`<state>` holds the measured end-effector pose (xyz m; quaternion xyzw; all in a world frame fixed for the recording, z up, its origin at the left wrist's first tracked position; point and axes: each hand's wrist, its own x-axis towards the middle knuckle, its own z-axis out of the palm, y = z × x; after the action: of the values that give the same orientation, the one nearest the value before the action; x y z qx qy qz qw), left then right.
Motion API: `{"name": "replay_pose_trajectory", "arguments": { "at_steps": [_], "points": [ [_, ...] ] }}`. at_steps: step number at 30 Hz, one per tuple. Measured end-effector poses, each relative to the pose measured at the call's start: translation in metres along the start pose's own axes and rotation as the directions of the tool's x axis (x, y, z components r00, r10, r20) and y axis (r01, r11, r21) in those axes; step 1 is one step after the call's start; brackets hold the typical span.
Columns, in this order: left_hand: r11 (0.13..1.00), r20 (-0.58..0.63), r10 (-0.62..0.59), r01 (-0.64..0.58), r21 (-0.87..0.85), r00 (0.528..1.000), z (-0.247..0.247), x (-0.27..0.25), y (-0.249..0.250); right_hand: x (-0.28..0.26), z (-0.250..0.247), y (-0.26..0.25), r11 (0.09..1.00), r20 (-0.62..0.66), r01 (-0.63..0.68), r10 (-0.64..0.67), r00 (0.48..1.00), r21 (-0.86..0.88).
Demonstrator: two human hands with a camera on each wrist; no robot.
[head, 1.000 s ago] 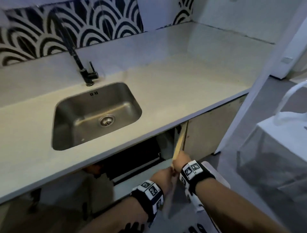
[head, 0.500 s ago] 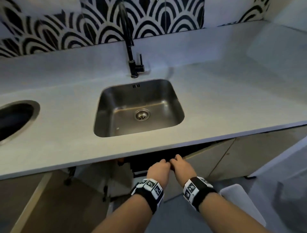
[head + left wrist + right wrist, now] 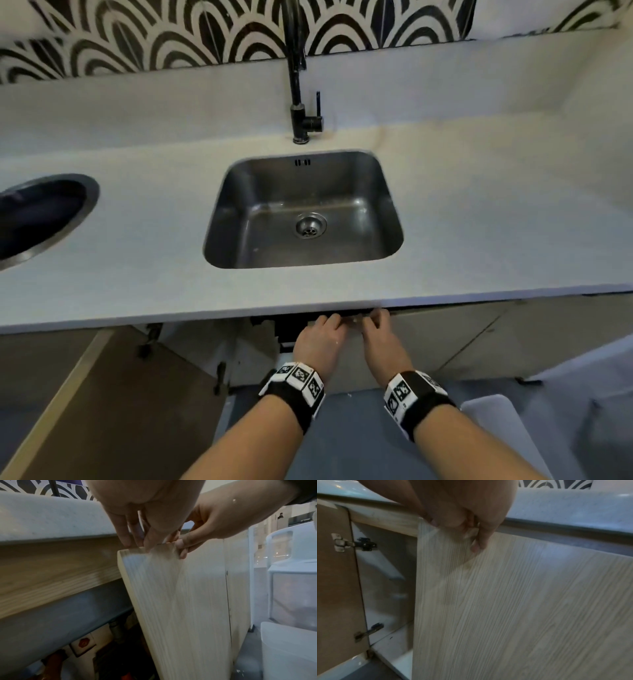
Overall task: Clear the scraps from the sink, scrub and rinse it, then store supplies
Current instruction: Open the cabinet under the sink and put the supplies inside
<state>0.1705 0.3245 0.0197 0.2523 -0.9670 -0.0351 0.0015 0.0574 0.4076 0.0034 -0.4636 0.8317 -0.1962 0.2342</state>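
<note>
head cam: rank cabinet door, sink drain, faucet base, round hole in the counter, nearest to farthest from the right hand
From the right hand:
1. Cabinet door, under the counter edge; fingers touch its top edge.
2. Sink drain, in the basin, up and slightly left.
3. Faucet base, behind the sink.
4. Round hole in the counter, far left.

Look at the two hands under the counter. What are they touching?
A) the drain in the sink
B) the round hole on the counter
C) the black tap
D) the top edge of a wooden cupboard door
D: both the left hand and the right hand have their fingers on the top edge of the light wooden cupboard door, just below the counter and far from the tap.
</note>
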Motion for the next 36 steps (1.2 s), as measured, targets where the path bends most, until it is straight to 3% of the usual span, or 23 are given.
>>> {"name": "replay_pose_trajectory", "arguments": {
  "at_steps": [4,7,9,11,15,17,21,23,25,27,29,36],
  "points": [
    [0.995,-0.022,0.036,-0.033,0.095,0.999,0.005,-0.012,-0.012,-0.01,0.014,0.003,0.991,0.036,0.124,-0.123,0.992,-0.042],
    [0.992,0.108,0.013,-0.026,0.124,0.994,0.0,-0.027,-0.021,-0.014,0.022,0.004,0.993,0.086,0.104,-0.098,0.991,-0.063],
    [0.995,0.126,-0.076,0.068,0.066,0.989,-0.001,-0.042,-0.037,-0.014,0.026,0.001,0.972,0.089,0.18,-0.168,0.982,-0.152],
    [0.981,0.065,-0.192,0.192,0.004,0.979,-0.008,-0.061,-0.057,-0.012,0.03,-0.012,0.922,0.146,0.306,-0.277,0.95,-0.237],
    [0.889,0.048,-0.456,0.457,-0.011,0.889,-0.026,-0.106,-0.105,-0.009,0.041,-0.076,0.814,0.251,0.511,-0.452,0.856,-0.276],
    [0.812,-0.002,-0.582,0.582,-0.049,0.813,-0.035,-0.13,-0.131,-0.011,0.054,-0.118,0.815,0.267,0.547,-0.493,0.828,-0.192],
    [0.592,-0.085,-0.805,0.782,-0.194,0.588,-0.052,-0.191,-0.185,-0.015,0.078,-0.198,0.796,0.304,0.592,-0.536,0.787,-0.129],
    [0.436,0.012,-0.894,0.878,-0.196,0.447,-0.052,-0.226,-0.212,-0.014,0.092,-0.227,0.771,0.342,0.624,-0.557,0.757,-0.126],
    [0.283,0.161,-0.938,0.947,-0.154,0.307,-0.043,-0.263,-0.235,-0.014,0.106,-0.247,0.79,0.366,0.597,-0.52,0.772,-0.137],
    [0.19,0.278,-0.936,0.974,-0.12,0.217,-0.034,-0.295,-0.25,-0.015,0.117,-0.262,0.808,0.376,0.571,-0.488,0.788,-0.147],
    [0.178,0.345,-0.916,0.979,-0.103,0.203,-0.029,-0.318,-0.256,-0.017,0.126,-0.274,0.824,0.4,0.549,-0.459,0.794,-0.144],
    [0.287,0.359,-0.869,0.938,-0.193,0.339,-0.028,-0.329,-0.258,-0.033,0.147,-0.304,0.821,0.493,0.554,-0.427,0.758,-0.139]
  ]
}}
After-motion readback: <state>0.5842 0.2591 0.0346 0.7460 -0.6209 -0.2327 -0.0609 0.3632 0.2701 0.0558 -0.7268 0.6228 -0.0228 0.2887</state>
